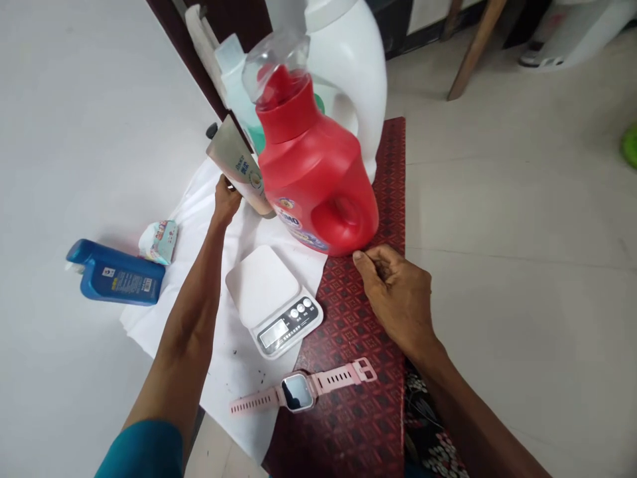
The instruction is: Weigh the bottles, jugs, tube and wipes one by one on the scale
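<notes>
My left hand point(227, 201) is closed at the side of a beige bottle point(241, 166) with a black cap, its fingers partly hidden behind the bottle. A red detergent jug point(318, 172) with a clear cap stands in the middle. At the jug's lower right corner is my right hand point(398, 292), thumb tip against the base and fingers curled in; I cannot see what, if anything, is between them. Between my arms, a white digital kitchen scale point(266, 285) lies on the white cloth. Nearer to me rests a pink-strapped smartwatch point(297, 390).
A white jug point(368, 73) and a pale green bottle point(239, 79) stand behind the red one. On the left are a blue bottle point(124, 273) and a small packet point(162, 240). The red patterned tabletop point(348, 431) ends at the right, above a tiled floor.
</notes>
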{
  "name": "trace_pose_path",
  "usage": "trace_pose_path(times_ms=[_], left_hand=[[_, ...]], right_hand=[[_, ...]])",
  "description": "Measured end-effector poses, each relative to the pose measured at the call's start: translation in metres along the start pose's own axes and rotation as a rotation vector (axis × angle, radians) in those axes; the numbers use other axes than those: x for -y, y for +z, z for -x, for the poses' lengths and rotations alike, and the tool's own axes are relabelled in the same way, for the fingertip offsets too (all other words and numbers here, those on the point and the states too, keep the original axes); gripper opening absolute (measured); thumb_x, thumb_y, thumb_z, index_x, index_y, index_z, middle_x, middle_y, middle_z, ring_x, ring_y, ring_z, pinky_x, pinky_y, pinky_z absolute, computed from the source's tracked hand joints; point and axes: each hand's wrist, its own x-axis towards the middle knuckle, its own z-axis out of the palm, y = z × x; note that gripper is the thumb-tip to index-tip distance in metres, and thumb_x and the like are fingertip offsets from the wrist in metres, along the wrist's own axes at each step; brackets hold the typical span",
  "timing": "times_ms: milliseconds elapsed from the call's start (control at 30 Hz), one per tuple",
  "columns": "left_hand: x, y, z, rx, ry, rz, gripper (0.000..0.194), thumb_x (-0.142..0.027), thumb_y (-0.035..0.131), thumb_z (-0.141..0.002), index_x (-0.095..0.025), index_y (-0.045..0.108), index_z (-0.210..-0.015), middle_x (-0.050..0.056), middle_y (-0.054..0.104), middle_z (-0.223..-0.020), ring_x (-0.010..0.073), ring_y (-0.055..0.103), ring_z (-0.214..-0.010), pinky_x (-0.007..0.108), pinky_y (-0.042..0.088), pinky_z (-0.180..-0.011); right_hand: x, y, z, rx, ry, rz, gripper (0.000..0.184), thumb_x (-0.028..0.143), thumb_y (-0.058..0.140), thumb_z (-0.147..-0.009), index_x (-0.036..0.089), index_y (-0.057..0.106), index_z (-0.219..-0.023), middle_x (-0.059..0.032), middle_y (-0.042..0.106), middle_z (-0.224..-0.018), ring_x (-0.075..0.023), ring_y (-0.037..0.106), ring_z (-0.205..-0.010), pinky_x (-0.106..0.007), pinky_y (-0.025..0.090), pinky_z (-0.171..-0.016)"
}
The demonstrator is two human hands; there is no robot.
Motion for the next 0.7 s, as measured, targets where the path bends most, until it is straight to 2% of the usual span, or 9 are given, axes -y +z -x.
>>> trace_pose_path(times_ms=[133,267,333,400,467,533,600,633,700], left_hand=[[-0.002,-0.022,0.030,-0.007,-0.098,-0.036,0.073,-0.048,0.098,-0.056,-0.017,0.066,-0.115,0.020,0.073,-0.125,0.0319,0.075,-0.103,0.046,0.064,-0.088],[-0.018,-0.068,0.093,-0.105,-0.010,-0.142,0.070,-0.056,0.092,-0.073,-0.019,0.065,-0.126,0.020,0.069,-0.135,0.0309,0.074,-0.109,0.044,0.064,-0.090],[-0.030,-0.099,0.130,-0.261,0.070,-0.283,0.062,-0.052,0.085,-0.082,-0.022,0.062,-0.131,0.018,0.067,-0.138,0.0296,0.072,-0.115,0.044,0.063,-0.095],[-0.043,-0.133,0.165,-0.517,0.132,-0.504,0.059,-0.044,0.080,-0.087,-0.022,0.058,-0.137,0.017,0.062,-0.142,0.0308,0.066,-0.126,0.048,0.058,-0.107],[-0.051,-0.168,0.192,-0.776,0.127,-0.721,0.065,-0.038,0.078,-0.087,-0.020,0.052,-0.144,0.019,0.054,-0.149,0.0347,0.054,-0.142,0.054,0.046,-0.122],[-0.052,-0.202,0.210,-0.963,0.040,-0.860,0.079,-0.038,0.080,-0.085,-0.018,0.042,-0.152,0.023,0.044,-0.158,0.0390,0.038,-0.156,0.061,0.032,-0.131],[-0.044,-0.232,0.219,-1.075,-0.116,-0.902,0.098,-0.043,0.086,-0.080,-0.016,0.032,-0.157,0.027,0.033,-0.165,0.0435,0.027,-0.162,0.067,0.024,-0.132],[-0.038,-0.244,0.221,-1.091,-0.202,-0.889,0.105,-0.045,0.088,-0.077,-0.015,0.029,-0.158,0.030,0.031,-0.167,0.0459,0.025,-0.163,0.070,0.024,-0.131],[-0.024,-0.264,0.220,-1.009,-0.316,-0.828,0.105,-0.045,0.089,-0.075,-0.014,0.029,-0.157,0.032,0.037,-0.163,0.0487,0.036,-0.158,0.075,0.033,-0.125]], right_hand=[[0.004,-0.001,0.000,-0.007,0.016,0.060,0.037,0.054,0.057,-0.094,0.024,0.057,-0.073,0.0025,0.058,-0.060,-0.0153,0.050,-0.056,-0.033,0.038,-0.064],[0.008,0.000,0.000,-0.005,0.054,0.129,0.035,0.055,0.058,-0.088,0.024,0.060,-0.072,-0.0010,0.062,-0.061,-0.0177,0.054,-0.057,-0.035,0.039,-0.065],[0.009,0.001,0.000,-0.015,0.057,0.146,0.036,0.057,0.057,-0.084,0.025,0.059,-0.069,-0.0010,0.060,-0.058,-0.0183,0.053,-0.055,-0.036,0.040,-0.065],[0.010,0.002,-0.001,-0.018,0.058,0.156,0.036,0.059,0.056,-0.080,0.025,0.059,-0.068,-0.0009,0.059,-0.057,-0.0191,0.052,-0.054,-0.037,0.041,-0.066],[0.010,0.003,-0.001,-0.024,0.061,0.173,0.035,0.059,0.055,-0.077,0.026,0.059,-0.068,-0.0017,0.059,-0.057,-0.0205,0.054,-0.055,-0.039,0.042,-0.067],[0.011,0.004,-0.001,-0.029,0.064,0.187,0.033,0.059,0.054,-0.074,0.027,0.059,-0.068,-0.0028,0.060,-0.059,-0.0220,0.056,-0.057,-0.041,0.043,-0.069],[0.012,0.005,0.000,-0.035,0.072,0.197,0.031,0.058,0.055,-0.072,0.028,0.059,-0.068,-0.0035,0.060,-0.060,-0.0224,0.057,-0.057,-0.042,0.044,-0.070],[0.013,0.005,0.000,-0.036,0.078,0.201,0.029,0.056,0.055,-0.072,0.028,0.059,-0.068,-0.0035,0.060,-0.060,-0.0222,0.056,-0.057,-0.043,0.045,-0.070],[0.014,0.006,0.000,-0.042,0.088,0.213,0.027,0.054,0.057,-0.071,0.028,0.058,-0.067,-0.0030,0.058,-0.059,-0.0216,0.056,-0.057,-0.043,0.046,-0.071]])
